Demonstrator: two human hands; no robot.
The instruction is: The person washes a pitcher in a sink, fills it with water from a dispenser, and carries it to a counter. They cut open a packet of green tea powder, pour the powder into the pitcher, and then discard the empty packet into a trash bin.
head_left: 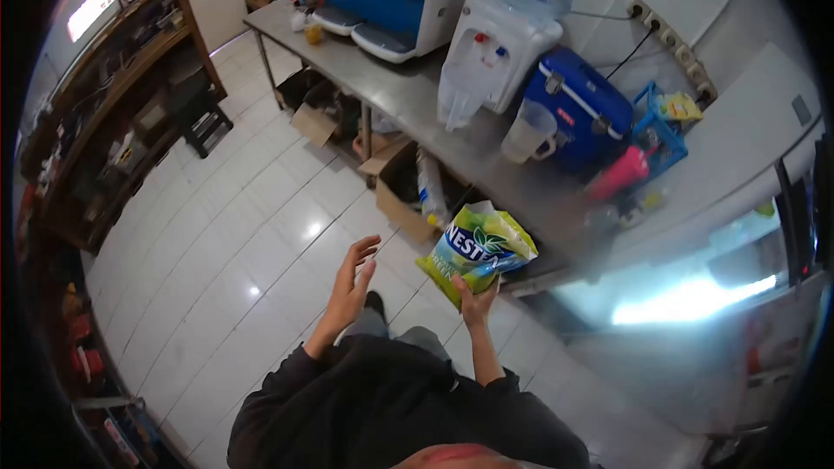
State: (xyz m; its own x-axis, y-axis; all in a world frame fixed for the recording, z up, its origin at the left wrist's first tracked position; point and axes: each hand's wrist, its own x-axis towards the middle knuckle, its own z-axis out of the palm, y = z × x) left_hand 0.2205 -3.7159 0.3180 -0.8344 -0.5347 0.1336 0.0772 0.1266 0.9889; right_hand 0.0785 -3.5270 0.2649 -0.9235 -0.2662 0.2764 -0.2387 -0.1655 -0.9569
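My right hand (475, 302) grips a green and blue Nestea bag (476, 250) by its lower side, the thumb lying across the printed front. The bag is tilted, and its upper right part overlaps the front edge of the steel table (512, 184) in this view. To the left of the bag, my left hand (351, 282) is held up in the air with fingers stretched and thumb apart. It holds nothing.
On the table stand a drink dispenser (382, 9), a water dispenser (486, 56), a clear jug (528, 132), a blue cooler box (580, 104) and a blue basket (665, 146). Cardboard boxes (401, 200) sit underneath. A black stool (198, 113) stands by the wooden shelves (113, 91).
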